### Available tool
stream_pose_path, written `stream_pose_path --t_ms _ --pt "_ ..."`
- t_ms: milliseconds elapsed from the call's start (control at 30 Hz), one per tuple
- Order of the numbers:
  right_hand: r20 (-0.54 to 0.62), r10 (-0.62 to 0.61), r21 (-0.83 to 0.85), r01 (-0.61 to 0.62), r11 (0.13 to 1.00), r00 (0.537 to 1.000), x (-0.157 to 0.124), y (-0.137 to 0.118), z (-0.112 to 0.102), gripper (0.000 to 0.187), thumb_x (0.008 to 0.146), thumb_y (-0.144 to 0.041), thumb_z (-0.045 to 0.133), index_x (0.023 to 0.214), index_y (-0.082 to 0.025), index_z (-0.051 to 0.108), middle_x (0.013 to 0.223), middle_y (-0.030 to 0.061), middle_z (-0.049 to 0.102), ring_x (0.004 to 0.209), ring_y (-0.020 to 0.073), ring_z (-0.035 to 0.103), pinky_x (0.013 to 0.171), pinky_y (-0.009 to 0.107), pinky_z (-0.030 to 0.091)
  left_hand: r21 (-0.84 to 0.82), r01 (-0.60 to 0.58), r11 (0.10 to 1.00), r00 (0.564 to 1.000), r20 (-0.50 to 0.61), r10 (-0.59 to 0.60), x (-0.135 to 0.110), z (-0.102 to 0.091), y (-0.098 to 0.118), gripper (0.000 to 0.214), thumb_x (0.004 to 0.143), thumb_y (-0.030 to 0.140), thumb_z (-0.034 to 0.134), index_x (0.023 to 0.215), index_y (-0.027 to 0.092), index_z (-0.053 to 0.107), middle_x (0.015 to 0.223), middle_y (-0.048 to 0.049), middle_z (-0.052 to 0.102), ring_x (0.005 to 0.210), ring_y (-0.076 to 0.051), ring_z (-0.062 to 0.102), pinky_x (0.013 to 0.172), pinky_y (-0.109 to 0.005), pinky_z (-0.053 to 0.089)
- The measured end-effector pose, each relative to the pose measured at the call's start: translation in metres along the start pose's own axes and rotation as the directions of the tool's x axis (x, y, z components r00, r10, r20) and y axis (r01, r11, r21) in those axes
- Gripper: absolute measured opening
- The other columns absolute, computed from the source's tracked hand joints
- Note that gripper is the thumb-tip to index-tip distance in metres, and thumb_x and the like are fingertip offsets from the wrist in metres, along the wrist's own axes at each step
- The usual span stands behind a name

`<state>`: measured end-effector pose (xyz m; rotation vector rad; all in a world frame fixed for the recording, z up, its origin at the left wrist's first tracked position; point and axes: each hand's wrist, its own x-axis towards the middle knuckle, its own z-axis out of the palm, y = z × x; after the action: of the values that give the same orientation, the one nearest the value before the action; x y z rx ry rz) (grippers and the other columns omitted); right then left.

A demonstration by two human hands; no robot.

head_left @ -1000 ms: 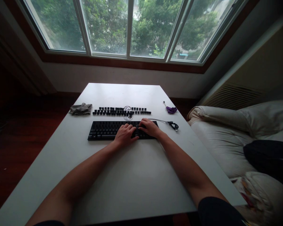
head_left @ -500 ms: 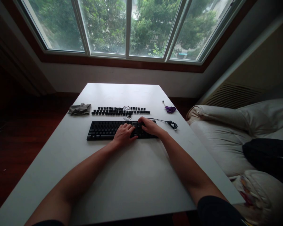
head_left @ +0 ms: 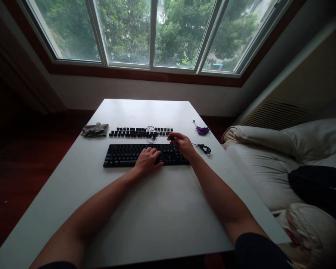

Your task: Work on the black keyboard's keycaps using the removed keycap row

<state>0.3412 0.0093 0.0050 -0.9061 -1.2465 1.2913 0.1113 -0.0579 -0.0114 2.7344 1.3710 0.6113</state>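
Observation:
A black keyboard (head_left: 120,156) lies across the white table. My left hand (head_left: 148,160) rests flat on its middle, fingers stretched out over the keys and thumb pointing right along the front edge. Just above the keyboard's right part, my right hand (head_left: 183,145) is raised with its fingertips pinched. Between them is a small dark piece that looks like a keycap (head_left: 171,138); a thin tool beneath the fingers is too small to make out. Behind the keyboard, loose black keycaps (head_left: 134,133) stand in rows. Two ring-shaped items, one being a thin ring (head_left: 151,140), lie among and in front of them.
A grey cloth (head_left: 95,130) is at the table's left edge. On the right lie a purple cloth-like item (head_left: 202,130) with a thin stick and a coiled black cable (head_left: 204,149). A pale sofa (head_left: 249,160) flanks the table; a window (head_left: 151,67) is ahead.
My right hand has lifted off the keyboard and moved slightly right and away from me, bringing up a small dark piece. My left hand has stayed in place.

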Motion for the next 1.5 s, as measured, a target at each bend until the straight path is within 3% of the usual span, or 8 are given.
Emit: stream_pose_path --t_ms 100,233,433,733,967,1167,1333,1500 --pt "-0.037 0.009 0.099 -0.005 0.995 0.999 -0.001 -0.003 0.001 0.039 0.072 -0.032 0.08 0.109 -0.025 0.072 0.102 0.0038 0.071 0.091 0.0173 0.065 0.073 0.028 0.053 0.004 -0.002 1.0 1.0 0.0 0.002 0.0 0.0 0.0 0.044 0.089 0.05 0.065 0.123 0.023 0.061 0.112 -0.0091 0.064 0.107 -0.028 0.053 0.092 -0.043 0.042" --pt "-0.076 -0.044 0.064 0.049 0.997 0.996 -0.001 -0.003 0.005 0.035 0.077 -0.042 0.078 0.106 -0.025 0.069 0.089 0.0015 0.067 0.079 0.0137 0.061 0.065 0.025 0.049 0.004 0.003 1.0 1.0 0.009 -0.003 0.0 0.0 0.001 0.043 0.089 0.05 0.064 0.123 0.023 0.061 0.113 -0.0091 0.064 0.108 -0.028 0.053 0.093 -0.043 0.042" --pt "-0.048 -0.14 -0.277 0.121 0.953 0.989 -0.001 0.006 0.007 0.036 0.084 -0.055 0.068 0.095 -0.021 0.069 0.068 -0.0018 0.056 0.059 0.012 0.048 0.055 0.026 0.04 0.0 0.011 1.0 1.0 0.014 -0.011 0.0 -0.002 0.002 0.043 0.089 0.05 0.064 0.123 0.023 0.061 0.112 -0.0095 0.064 0.108 -0.028 0.053 0.093 -0.044 0.042" --pt "0.076 -0.169 -0.633 0.179 0.754 0.983 -0.001 0.015 0.004 0.031 0.09 -0.051 0.058 0.087 -0.021 0.068 0.07 0.0005 0.062 0.066 0.0173 0.055 0.063 0.029 0.044 -0.005 0.015 1.0 1.0 0.02 -0.015 0.0 -0.004 0.003 0.042 0.089 0.049 0.064 0.123 0.024 0.061 0.113 -0.0095 0.064 0.109 -0.029 0.053 0.094 -0.045 0.041" --pt "0.186 -0.133 -0.702 0.226 0.675 0.974 -0.002 0.013 0.005 0.026 0.092 -0.044 0.055 0.086 -0.021 0.066 0.069 -0.0004 0.06 0.065 0.0169 0.052 0.063 0.029 0.039 -0.006 0.009 1.0 1.0 0.021 -0.009 0.0 -0.004 0.003 0.041 0.09 0.049 0.064 0.122 0.024 0.061 0.113 -0.0096 0.064 0.108 -0.029 0.053 0.094 -0.044 0.041" --pt "0.372 -0.141 -0.684 0.374 0.626 0.917 -0.012 0.003 0.01 0.02 0.089 -0.039 0.06 0.091 -0.02 0.067 0.074 -0.0006 0.06 0.065 0.0146 0.049 0.063 0.027 0.039 0.006 0.002 1.0 1.0 0.024 -0.002 0.001 -0.004 0.002 0.041 0.089 0.049 0.064 0.121 0.023 0.061 0.112 -0.0092 0.064 0.107 -0.028 0.053 0.093 -0.044 0.041" --pt "0.366 -0.209 -0.725 0.418 0.547 0.907 -0.016 0.007 0.01 0.017 0.088 -0.038 0.062 0.091 -0.021 0.063 0.076 0.0004 0.059 0.067 0.0152 0.05 0.066 0.028 0.04 0.006 -0.004 1.0 1.0 0.024 0.004 0.001 -0.003 0.002 0.041 0.089 0.049 0.064 0.121 0.024 0.061 0.112 -0.0091 0.064 0.107 -0.028 0.053 0.093 -0.044 0.041" --pt "0.242 -0.211 -0.721 0.321 0.614 0.947 -0.015 0.016 0.006 0.023 0.09 -0.045 0.06 0.087 -0.023 0.06 0.071 -0.001 0.058 0.064 0.0152 0.049 0.064 0.028 0.041 -0.007 0.003 1.0 1.0 0.024 -0.003 0.001 -0.002 0.002 0.042 0.089 0.049 0.064 0.123 0.025 0.061 0.113 -0.0091 0.064 0.108 -0.028 0.053 0.093 -0.044 0.041"
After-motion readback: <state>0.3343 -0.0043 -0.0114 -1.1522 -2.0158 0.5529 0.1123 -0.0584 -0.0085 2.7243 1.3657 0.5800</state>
